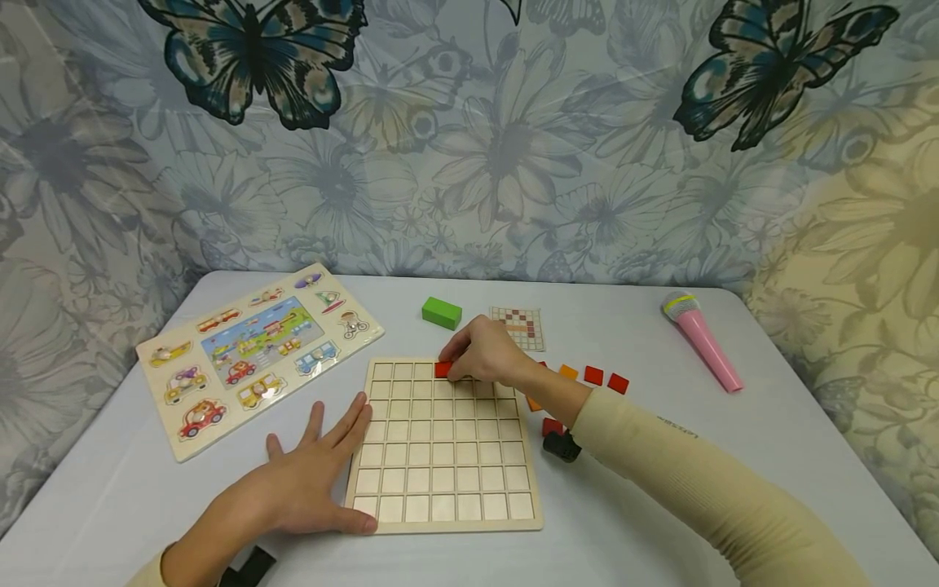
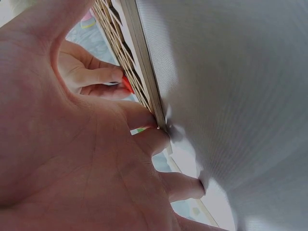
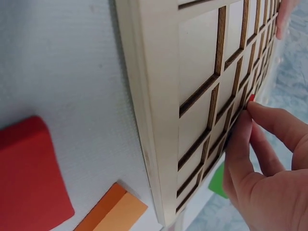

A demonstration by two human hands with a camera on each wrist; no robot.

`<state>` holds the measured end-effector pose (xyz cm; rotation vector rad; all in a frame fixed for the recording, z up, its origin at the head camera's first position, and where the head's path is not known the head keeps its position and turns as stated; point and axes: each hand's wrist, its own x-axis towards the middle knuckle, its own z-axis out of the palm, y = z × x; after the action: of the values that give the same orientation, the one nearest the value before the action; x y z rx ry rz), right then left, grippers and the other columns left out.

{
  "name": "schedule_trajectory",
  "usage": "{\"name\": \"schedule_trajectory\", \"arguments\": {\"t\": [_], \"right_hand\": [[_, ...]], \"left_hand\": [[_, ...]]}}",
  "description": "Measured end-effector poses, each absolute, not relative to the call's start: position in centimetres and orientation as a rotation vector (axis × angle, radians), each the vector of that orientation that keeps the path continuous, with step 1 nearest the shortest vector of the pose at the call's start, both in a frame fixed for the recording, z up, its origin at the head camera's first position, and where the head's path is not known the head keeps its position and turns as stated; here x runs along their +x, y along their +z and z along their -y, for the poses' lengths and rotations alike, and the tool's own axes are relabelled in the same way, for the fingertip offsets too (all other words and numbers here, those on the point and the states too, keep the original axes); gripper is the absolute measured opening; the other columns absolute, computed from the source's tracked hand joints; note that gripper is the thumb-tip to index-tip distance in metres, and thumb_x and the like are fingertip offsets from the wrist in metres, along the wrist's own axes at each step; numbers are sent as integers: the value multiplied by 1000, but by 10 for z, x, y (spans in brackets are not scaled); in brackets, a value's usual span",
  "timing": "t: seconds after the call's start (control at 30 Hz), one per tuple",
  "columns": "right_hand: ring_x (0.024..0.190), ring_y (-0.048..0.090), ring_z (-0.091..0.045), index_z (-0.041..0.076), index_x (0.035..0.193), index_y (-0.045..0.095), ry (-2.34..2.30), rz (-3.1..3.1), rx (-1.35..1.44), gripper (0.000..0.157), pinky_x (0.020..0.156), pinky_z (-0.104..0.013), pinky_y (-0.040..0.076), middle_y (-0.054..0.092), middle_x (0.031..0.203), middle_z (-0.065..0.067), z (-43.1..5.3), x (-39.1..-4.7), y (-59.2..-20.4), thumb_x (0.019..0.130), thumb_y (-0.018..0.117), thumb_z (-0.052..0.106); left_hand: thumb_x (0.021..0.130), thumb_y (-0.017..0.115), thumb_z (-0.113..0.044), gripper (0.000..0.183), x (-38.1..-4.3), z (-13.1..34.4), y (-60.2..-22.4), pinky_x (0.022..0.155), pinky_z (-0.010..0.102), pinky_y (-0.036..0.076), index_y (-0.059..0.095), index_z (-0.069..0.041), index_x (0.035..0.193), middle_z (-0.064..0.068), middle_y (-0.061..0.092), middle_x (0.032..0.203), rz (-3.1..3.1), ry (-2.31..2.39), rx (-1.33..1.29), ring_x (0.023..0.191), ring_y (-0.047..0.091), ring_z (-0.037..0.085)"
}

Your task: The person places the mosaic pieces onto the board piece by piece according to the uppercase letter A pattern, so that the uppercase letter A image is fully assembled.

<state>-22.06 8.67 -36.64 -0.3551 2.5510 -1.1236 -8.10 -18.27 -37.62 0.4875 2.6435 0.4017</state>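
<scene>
A wooden grid board [image 1: 443, 527] with square recesses lies on the table before me. Near its far edge, my right hand [image 1: 484, 350] pinches a red square tile [image 1: 443, 370] at a cell of the top row; the tile's red edge [image 3: 250, 98] shows past the fingertips in the right wrist view. My left hand [image 1: 315, 473] lies spread along the board's left side, its fingers straight and touching the frame. In the left wrist view the palm [image 2: 96, 159] fills much of the picture, with fingertips against the board's edge.
Right of the board lie several loose red tiles [image 1: 618, 383] and orange tiles [image 1: 568, 372]. A pattern card [image 1: 530, 333] and a green block [image 1: 442, 313] are behind it. A vehicle puzzle board [image 1: 264, 359] lies at the left, a pink toy microphone [image 1: 707, 346] at the right.
</scene>
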Motion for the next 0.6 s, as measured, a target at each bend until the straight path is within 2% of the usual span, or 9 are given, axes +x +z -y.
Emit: {"name": "schedule_trajectory", "arguments": {"t": [0.6], "right_hand": [[79, 67, -14, 9, 93, 84, -1082, -2572, -360, 22, 69, -25, 55, 77, 84, -1, -84, -221, -367, 75, 88, -2]], "left_hand": [[66, 80, -80, 140, -81, 182, -375, 87, 98, 10, 11, -14, 169, 0, -3, 177, -2637, 399, 478, 154, 4, 62]]}}
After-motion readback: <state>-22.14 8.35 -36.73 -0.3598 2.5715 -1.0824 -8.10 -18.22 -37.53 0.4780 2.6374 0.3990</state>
